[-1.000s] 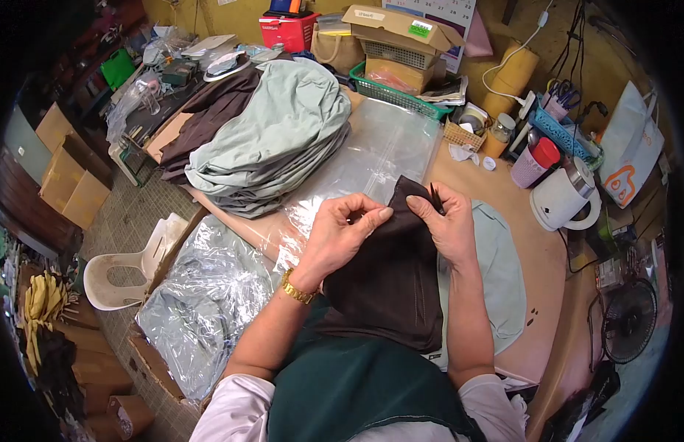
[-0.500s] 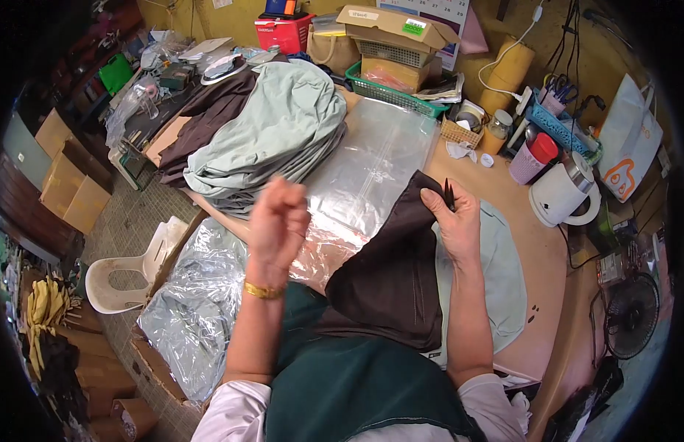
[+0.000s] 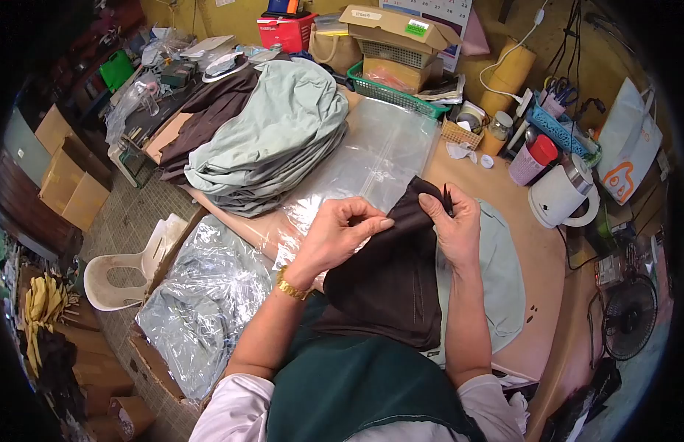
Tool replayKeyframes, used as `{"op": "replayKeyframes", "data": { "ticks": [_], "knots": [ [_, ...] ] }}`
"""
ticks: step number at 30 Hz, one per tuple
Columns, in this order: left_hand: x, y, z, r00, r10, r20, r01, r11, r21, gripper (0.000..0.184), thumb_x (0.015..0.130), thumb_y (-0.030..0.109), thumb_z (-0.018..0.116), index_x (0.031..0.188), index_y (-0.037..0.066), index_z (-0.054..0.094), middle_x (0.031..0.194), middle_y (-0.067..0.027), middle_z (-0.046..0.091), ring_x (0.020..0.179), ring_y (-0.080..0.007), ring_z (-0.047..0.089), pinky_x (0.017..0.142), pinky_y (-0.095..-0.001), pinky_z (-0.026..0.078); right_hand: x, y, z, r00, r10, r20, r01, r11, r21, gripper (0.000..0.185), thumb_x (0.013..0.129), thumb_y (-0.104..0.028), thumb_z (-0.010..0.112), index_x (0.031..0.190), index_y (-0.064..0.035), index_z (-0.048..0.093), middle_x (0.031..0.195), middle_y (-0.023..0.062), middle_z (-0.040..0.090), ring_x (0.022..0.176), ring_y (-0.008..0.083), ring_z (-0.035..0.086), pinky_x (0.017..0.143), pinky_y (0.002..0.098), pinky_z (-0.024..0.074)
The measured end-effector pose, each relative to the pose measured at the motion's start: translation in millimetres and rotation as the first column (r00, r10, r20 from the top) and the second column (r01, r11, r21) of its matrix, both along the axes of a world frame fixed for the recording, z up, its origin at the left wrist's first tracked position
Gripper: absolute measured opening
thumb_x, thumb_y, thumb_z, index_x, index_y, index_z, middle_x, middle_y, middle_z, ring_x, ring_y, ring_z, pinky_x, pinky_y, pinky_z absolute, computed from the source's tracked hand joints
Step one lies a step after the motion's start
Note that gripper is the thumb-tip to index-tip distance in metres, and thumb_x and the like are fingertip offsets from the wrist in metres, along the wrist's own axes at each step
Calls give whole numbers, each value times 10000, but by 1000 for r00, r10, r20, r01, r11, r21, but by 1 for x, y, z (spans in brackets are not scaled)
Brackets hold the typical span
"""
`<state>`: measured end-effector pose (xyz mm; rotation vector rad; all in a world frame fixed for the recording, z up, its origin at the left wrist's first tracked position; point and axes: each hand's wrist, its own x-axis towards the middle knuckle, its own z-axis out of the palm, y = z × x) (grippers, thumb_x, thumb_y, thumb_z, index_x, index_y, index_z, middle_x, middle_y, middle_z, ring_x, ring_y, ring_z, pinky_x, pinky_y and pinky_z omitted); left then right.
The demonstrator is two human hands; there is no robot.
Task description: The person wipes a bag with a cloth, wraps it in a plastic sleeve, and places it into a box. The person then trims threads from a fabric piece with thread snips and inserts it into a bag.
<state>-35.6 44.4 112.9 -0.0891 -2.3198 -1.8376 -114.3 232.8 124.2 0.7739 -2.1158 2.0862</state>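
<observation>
Dark brown cloth [image 3: 390,283] hangs over the table edge in front of me, its upper corner raised. My right hand [image 3: 454,225] pinches that corner between thumb and fingers, and a small black pointed tool [image 3: 446,200] sticks up from the same hand. My left hand [image 3: 347,234], with a gold watch on the wrist, is closed in a pinch at the cloth's left edge; whether a thread is between its fingertips is too small to tell. Light green cloth [image 3: 496,280] lies flat under and right of the brown cloth.
A pile of light green garments [image 3: 275,132] sits back left, beside clear plastic bags [image 3: 382,147]. A plastic-wrapped bundle [image 3: 198,309] is in a box at left, near a white chair [image 3: 113,283]. A white kettle [image 3: 559,195] and a green basket [image 3: 397,96] stand behind.
My left hand swung up and away from the cloth half a second ago and is now back at its edge. My right hand has kept hold of the corner, shifting slightly.
</observation>
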Motion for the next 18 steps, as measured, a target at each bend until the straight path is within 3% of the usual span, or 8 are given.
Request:
{"op": "replayKeyframes", "data": {
  "ticks": [3,5,8,10,14,16,17,18],
  "knots": [
    [9,-14,5,989,-84,123,83,997,10,174,871,148,730,855,-20,686,755,8,660,708,-21,539,605,-195,437,-4,4,-3,1000,-19,-14,19,1000,-12,264,866,-196,746,727,-30,594,651,-89,508,625,13,406,557,208,334],
    [14,-16,6,994,-40,98,47,997,-66,194,894,167,707,830,-9,657,710,24,631,673,-22,522,586,-202,434,-6,4,-4,1000,-25,-17,24,999,-22,268,867,-196,746,723,-32,589,647,-91,496,624,12,398,555,209,327],
    [16,-19,6,999,6,41,-7,1000,27,199,922,179,670,833,14,603,757,13,591,648,-33,513,562,-195,416,-7,3,-6,999,-34,-22,33,999,-18,277,867,-195,745,715,-36,577,641,-95,475,621,11,383,548,212,313],
    [15,-23,-1,994,-109,20,82,841,534,148,950,167,623,890,39,577,854,-1,570,644,-50,527,556,-202,425,-9,3,-9,998,-55,-30,54,998,-20,289,869,-192,744,707,-40,560,640,-96,467,621,12,375,546,211,302],
    [21,-44,-2,988,-74,-133,146,708,691,140,962,166,598,924,33,584,846,8,544,587,-40,464,505,-176,367,-15,9,-15,997,-73,18,74,995,-74,293,873,-188,739,702,-43,550,642,-94,469,622,14,373,550,212,306],
    [32,-70,2,993,24,-115,80,578,812,132,954,135,598,956,4,584,792,33,512,585,-18,409,477,-139,305,-17,14,-15,994,-92,58,97,990,-98,296,878,-178,733,695,-49,539,651,-90,471,632,16,377,558,215,315],
    [39,-83,6,984,154,-93,-2,525,851,121,957,111,584,979,-7,582,815,27,502,604,-15,407,483,-126,318,-19,16,-16,994,-95,57,100,990,-96,296,878,-178,733,695,-49,539,651,-90,471,632,16,377,558,215,315],
    [46,-101,6,962,230,-151,31,454,890,108,969,84,549,1013,-13,571,849,14,490,655,-24,425,521,-126,368,-21,18,-18,994,-103,44,108,988,-109,290,880,-174,731,698,-52,541,656,-89,472,635,16,380,560,215,318]
  ]
}}
